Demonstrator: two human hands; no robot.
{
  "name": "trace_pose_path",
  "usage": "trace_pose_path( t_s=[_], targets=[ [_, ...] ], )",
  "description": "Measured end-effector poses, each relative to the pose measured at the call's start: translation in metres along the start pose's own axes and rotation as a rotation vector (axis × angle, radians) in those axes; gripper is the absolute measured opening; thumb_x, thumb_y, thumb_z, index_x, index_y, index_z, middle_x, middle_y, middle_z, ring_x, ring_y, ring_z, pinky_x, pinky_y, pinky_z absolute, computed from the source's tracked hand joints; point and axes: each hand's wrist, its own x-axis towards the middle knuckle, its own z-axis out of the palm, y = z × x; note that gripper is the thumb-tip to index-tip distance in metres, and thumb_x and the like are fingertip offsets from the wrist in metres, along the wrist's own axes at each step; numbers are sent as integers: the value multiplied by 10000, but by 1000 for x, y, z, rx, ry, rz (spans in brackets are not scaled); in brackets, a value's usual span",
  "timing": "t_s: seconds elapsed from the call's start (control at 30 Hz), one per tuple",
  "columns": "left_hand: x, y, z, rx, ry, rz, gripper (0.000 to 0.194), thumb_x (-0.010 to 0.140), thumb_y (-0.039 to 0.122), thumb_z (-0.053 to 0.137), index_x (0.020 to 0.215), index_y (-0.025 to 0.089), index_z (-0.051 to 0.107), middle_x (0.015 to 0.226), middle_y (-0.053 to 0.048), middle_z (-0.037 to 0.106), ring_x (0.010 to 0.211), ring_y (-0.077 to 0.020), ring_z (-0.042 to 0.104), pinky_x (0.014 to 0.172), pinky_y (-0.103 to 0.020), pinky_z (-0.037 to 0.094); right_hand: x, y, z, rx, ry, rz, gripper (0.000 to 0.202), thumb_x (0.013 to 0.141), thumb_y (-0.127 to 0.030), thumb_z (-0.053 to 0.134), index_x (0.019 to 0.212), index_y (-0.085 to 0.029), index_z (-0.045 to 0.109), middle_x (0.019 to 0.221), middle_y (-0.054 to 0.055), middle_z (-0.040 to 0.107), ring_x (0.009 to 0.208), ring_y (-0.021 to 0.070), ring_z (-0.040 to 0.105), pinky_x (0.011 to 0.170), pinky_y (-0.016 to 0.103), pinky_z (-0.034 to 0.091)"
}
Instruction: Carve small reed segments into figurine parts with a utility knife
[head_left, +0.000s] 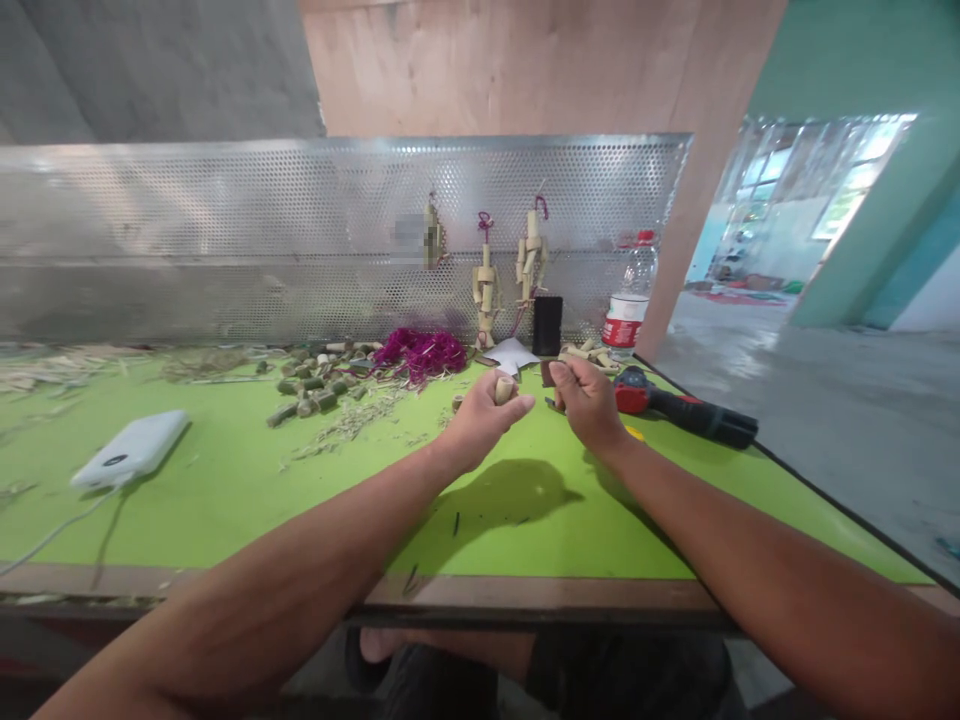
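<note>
My left hand (484, 418) is closed around a short, pale bamboo piece (504, 390), whose cut end faces up between thumb and fingers. Just to its right, my right hand (591, 402) makes a fist. A small dark tip (553, 404) pokes out from it toward the left hand, but the rest is covered by the fingers. The two hands are apart, above the green tabletop (300, 520). A cordless power tool (682, 410) in black and red lies beside my right hand. Behind the hands sits a white paper-like piece (511, 355).
Jointed bamboo figures (486, 285) with purple cord stand against the perforated metal panel (262, 240). Further items are a bottle (628, 305), a black box-like object (548, 325), purple string (421, 355), cut stem pieces (311, 390) and a white power bank (133, 450) with a cable.
</note>
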Motion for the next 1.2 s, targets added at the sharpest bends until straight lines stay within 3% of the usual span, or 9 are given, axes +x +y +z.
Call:
trace_pose_path(
  t_s=[0.23,0.4,0.6,0.77,0.83,0.97,1.0,1.03,1.2],
  targets=[
    [2,-4,5,-314,-155,-109,139,786,185,525,848,191,401,659,54,393,498,-49,354,468,-187,256,-3,-9,4,109,-67,25,413,918,-488,464,614,-217,394,508,-46,417,494,110,420,513,255,347],
    [0,-1,6,-352,-212,-88,70,825,209,458,880,182,425,693,33,429,482,-49,340,450,-199,240,-3,-13,4,128,-85,23,417,920,-485,462,608,-212,418,504,-44,421,490,106,410,506,254,347],
    [-3,1,8,-310,-252,-85,81,838,211,448,778,176,404,660,29,419,465,-45,313,440,-203,224,-5,-18,5,110,-122,12,414,916,-482,473,609,-209,426,512,-41,429,497,106,417,505,252,342],
    [1,0,5,-320,-217,-80,117,854,296,456,838,180,448,627,45,382,444,-47,281,421,-197,203,-2,-14,3,101,-112,37,419,916,-499,453,613,-211,427,490,-46,429,483,107,418,500,247,348],
    [5,-2,0,-316,-143,-78,147,858,325,435,875,183,468,594,59,348,421,-50,240,404,-198,167,1,-6,2,32,-151,61,415,917,-498,441,621,-208,459,470,-47,429,476,112,421,500,247,345],
    [12,-8,-12,-246,-7,-105,157,849,327,413,825,182,468,571,64,341,414,-54,237,392,-202,162,7,15,3,-277,-586,171,443,886,-489,468,556,-200,532,470,-18,495,465,123,439,480,250,318],
    [13,-9,-15,-220,5,-103,170,853,335,411,813,180,468,578,60,354,419,-54,248,392,-203,174,9,20,3,-338,-641,192,461,877,-496,476,527,-200,528,489,-2,524,474,127,451,482,254,315],
    [14,-10,-17,-196,9,-100,181,856,341,410,807,177,469,584,57,364,424,-54,256,393,-203,183,11,23,2,-395,-656,211,479,877,-511,461,519,-200,529,524,18,559,494,135,470,492,258,318],
    [12,-14,-20,-162,-20,-85,224,889,375,394,841,171,473,602,54,370,431,-52,266,398,-198,197,24,31,-21,-678,-424,286,431,905,-506,359,748,-201,619,851,99,674,751,209,579,611,285,368]
  ],
)
